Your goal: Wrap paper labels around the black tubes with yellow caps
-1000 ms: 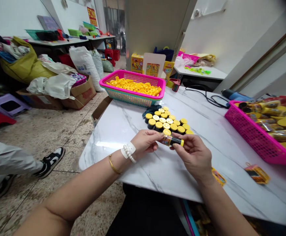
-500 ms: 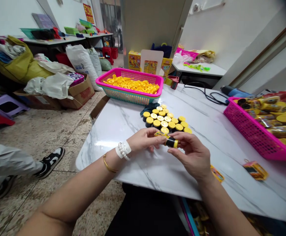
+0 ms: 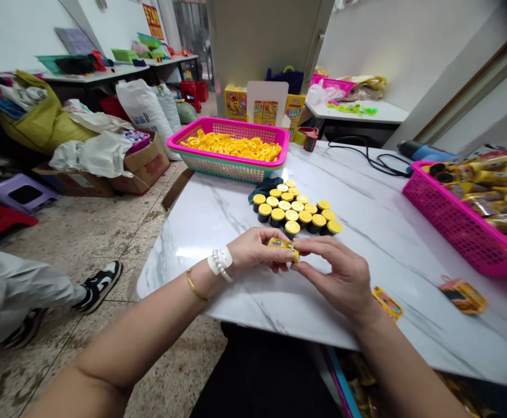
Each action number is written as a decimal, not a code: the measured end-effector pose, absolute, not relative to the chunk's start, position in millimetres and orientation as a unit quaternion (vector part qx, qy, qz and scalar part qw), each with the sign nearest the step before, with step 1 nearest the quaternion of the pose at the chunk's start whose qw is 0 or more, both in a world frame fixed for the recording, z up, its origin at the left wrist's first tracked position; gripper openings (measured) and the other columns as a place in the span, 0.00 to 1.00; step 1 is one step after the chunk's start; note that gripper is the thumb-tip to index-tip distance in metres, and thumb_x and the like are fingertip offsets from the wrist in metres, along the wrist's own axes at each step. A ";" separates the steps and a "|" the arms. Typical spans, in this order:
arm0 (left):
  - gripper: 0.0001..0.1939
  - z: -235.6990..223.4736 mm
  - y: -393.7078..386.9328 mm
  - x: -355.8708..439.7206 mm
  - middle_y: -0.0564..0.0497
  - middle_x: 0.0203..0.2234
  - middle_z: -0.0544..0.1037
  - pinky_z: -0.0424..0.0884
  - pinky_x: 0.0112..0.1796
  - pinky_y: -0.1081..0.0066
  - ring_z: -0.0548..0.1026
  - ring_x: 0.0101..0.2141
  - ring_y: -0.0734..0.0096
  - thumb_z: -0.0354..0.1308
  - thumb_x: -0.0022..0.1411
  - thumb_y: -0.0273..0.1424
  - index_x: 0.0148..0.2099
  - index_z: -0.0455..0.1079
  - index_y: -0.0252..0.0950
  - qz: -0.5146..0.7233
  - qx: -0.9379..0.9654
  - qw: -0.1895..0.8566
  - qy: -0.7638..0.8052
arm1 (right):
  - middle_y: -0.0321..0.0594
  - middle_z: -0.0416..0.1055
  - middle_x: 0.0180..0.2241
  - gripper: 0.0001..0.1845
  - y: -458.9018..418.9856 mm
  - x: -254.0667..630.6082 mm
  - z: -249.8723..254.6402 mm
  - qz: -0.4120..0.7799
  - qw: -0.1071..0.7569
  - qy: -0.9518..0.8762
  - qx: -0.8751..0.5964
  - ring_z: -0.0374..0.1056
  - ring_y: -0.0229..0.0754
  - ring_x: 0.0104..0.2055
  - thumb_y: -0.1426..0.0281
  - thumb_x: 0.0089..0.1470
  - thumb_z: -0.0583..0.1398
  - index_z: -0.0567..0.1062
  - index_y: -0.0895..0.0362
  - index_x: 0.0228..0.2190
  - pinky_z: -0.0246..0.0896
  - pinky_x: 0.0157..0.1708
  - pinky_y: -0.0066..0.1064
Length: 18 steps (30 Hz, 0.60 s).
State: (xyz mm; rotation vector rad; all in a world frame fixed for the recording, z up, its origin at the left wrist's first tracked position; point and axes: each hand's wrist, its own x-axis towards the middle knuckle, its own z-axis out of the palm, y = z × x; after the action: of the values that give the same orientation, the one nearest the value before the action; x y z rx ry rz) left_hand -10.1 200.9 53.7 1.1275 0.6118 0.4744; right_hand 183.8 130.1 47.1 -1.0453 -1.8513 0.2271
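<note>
Over the near part of the table, my left hand [image 3: 255, 249] is closed around a small yellow-capped bottle [image 3: 279, 244] that lies sideways in a printed yellow sleeve. My right hand [image 3: 340, 273] pinches its right end between thumb and fingers. Part of the bottle is hidden by my fingers, and little of its black body shows. Just beyond my hands, several black bottles with yellow caps [image 3: 291, 215] stand upright in close rows. A dark cloth [image 3: 265, 189] lies behind them.
A pink basket [image 3: 175, 145] of yellow plastic pieces sits at the back, nested in a teal one. On the right are another pink basket [image 3: 457, 231] of wrapped bottles, a black cable [image 3: 369, 154] and small printed packets [image 3: 464, 295]. Another person's leg [image 3: 22, 296] is at left.
The printed sleeve has slid right along the bottle and now covers most of the black body. My right fingers have moved left towards my left hand.
</note>
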 end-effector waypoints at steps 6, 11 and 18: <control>0.25 54.1 203.0 -13.3 0.49 0.24 0.76 0.64 0.22 0.76 0.73 0.21 0.75 0.67 0.53 0.51 0.37 0.70 0.33 0.209 0.490 0.784 0.321 | 0.41 0.77 0.43 0.18 131.2 186.1 42.3 0.060 0.491 -0.755 -0.431 0.76 0.44 0.41 0.74 0.53 0.67 0.78 0.48 0.46 0.76 0.42 0.39; 0.21 52.7 202.7 -11.6 0.51 0.26 0.76 0.65 0.27 0.75 0.73 0.25 0.76 0.70 0.53 0.41 0.41 0.73 0.32 0.261 0.523 0.760 0.285 | 0.41 0.77 0.41 0.20 130.6 185.7 40.3 0.073 0.486 -0.746 -0.450 0.75 0.42 0.36 0.74 0.52 0.68 0.75 0.50 0.47 0.76 0.38 0.39; 0.17 51.1 201.4 -10.3 0.50 0.34 0.78 0.69 0.38 0.71 0.74 0.33 0.74 0.71 0.52 0.31 0.43 0.74 0.33 0.312 0.556 0.726 0.257 | 0.40 0.79 0.39 0.16 127.6 179.4 40.3 0.075 0.521 -0.715 -0.460 0.76 0.46 0.39 0.73 0.49 0.70 0.80 0.48 0.41 0.76 0.40 0.41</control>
State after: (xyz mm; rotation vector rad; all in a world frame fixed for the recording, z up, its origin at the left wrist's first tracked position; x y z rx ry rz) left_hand -10.3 201.4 51.1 1.2271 0.5670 0.6884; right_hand 179.4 127.6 40.3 -1.1024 -1.7125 0.1804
